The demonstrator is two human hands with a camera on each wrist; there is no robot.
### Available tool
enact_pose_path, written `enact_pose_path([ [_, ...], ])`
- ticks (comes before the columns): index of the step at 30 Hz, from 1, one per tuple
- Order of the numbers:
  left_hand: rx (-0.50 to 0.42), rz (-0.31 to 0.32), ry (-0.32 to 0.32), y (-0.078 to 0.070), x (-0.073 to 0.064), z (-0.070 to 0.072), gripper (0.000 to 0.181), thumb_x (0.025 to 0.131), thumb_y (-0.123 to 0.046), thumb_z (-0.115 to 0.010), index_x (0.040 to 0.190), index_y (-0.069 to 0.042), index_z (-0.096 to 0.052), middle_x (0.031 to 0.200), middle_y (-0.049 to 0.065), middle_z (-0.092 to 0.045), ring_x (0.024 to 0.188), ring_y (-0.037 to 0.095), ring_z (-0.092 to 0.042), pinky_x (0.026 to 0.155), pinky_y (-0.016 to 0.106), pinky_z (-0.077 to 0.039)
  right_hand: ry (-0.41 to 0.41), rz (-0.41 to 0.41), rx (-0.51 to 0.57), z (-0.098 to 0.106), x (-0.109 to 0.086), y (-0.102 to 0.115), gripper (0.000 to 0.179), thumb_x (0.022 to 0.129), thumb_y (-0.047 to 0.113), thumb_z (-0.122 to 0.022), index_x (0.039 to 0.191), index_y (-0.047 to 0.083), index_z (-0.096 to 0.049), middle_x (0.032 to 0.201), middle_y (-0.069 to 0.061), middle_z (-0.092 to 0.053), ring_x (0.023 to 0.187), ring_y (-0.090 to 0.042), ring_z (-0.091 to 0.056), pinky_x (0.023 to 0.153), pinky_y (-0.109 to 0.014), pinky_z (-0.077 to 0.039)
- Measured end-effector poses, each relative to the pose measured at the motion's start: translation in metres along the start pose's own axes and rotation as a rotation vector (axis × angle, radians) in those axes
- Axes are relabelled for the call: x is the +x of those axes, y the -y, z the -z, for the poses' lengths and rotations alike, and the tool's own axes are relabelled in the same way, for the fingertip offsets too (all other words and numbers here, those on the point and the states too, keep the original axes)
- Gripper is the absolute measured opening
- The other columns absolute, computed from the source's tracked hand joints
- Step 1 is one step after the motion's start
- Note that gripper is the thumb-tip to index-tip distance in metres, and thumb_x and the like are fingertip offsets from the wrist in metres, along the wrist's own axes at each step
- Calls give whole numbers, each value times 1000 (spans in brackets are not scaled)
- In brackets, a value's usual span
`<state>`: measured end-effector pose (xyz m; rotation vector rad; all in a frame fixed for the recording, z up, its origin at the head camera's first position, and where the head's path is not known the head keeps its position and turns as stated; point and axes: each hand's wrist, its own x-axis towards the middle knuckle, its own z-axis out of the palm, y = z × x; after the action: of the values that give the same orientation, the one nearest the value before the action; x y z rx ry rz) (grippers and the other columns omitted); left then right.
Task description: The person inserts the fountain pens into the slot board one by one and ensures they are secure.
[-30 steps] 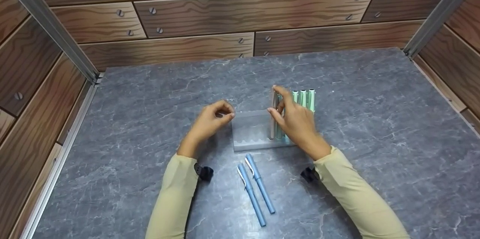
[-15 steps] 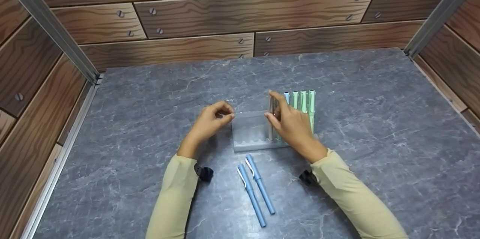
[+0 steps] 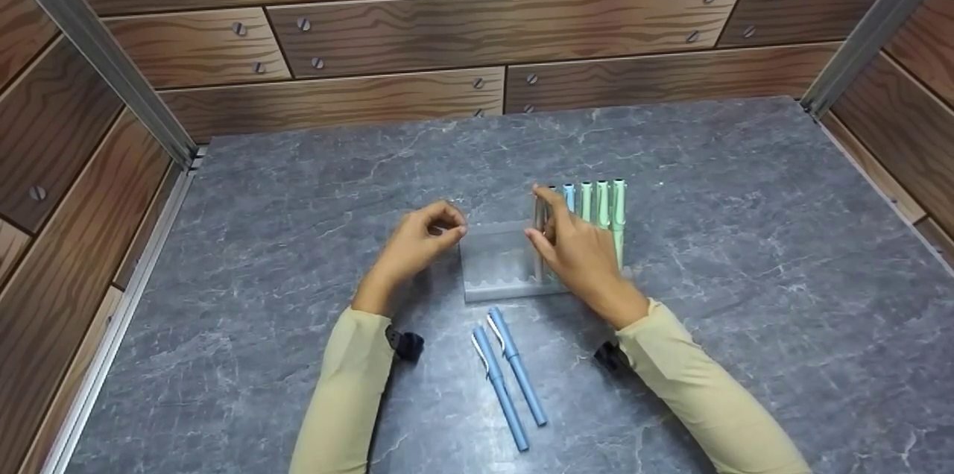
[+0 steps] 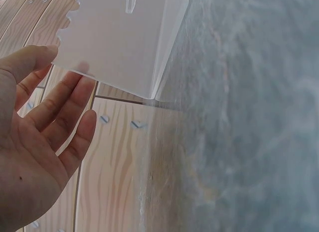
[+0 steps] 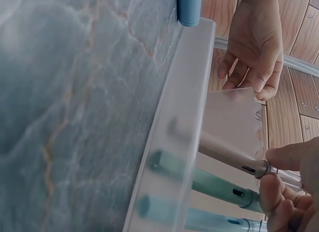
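A clear plastic pen stand (image 3: 496, 254) with a scalloped edge stands mid-table. My left hand (image 3: 421, 243) pinches its upper left corner; in the left wrist view the thumb is at the edge and fingertips show through the sheet. My right hand (image 3: 585, 247) holds a grey-brown pen (image 5: 232, 154) upright in the stand, thumb and fingers near the cap joint. Beside that pen stand a dark green pen (image 5: 219, 184) and a light blue pen (image 5: 209, 221), partly hidden by the right hand. Several mint-green pens (image 3: 619, 209) fill the stand's right end.
Two blue pens, a left one (image 3: 501, 388) and a right one (image 3: 517, 366), lie side by side on the grey marbled table (image 3: 298, 235) in front of the stand. Wood-patterned walls (image 3: 395, 34) and metal posts enclose the table.
My right hand has shifted slightly left and down with the grey-brown pen, uncovering more of the blue and mint-green pens. The left hand stays at the stand's corner.
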<state>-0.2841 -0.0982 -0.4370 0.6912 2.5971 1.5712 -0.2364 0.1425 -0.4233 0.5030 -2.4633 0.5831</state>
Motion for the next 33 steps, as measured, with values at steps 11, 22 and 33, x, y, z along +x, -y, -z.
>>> enact_pose_path([
  [11, -6, 18, 0, -1, -2, 0, 9, 90, -11, -65, 96, -4, -65, 98, 12, -69, 100, 26, -65, 91, 41, -52, -15, -36, -16, -2, -3, 3, 56, 85, 22, -72, 132, 12, -44, 62, -5, -58, 44, -16, -46, 39, -29, -38],
  [22, -13, 3, 7, 1, -1, 0, 9, 90, -11, -65, 96, -3, -65, 98, 13, -69, 100, 27, -66, 90, 42, -52, 9, -45, -20, 0, -4, 4, 56, 85, 22, -72, 132, 12, -44, 61, -4, -58, 45, -16, -46, 39, -29, -37],
  [33, -10, 7, 2, -1, -1, 0, 8, 90, -11, -65, 95, -4, -65, 98, 12, -69, 100, 26, -66, 90, 41, -52, 116, -113, 72, 8, 0, 1, 58, 84, 13, -71, 136, 11, -44, 64, -1, -61, 48, -11, -45, 43, -29, -36],
])
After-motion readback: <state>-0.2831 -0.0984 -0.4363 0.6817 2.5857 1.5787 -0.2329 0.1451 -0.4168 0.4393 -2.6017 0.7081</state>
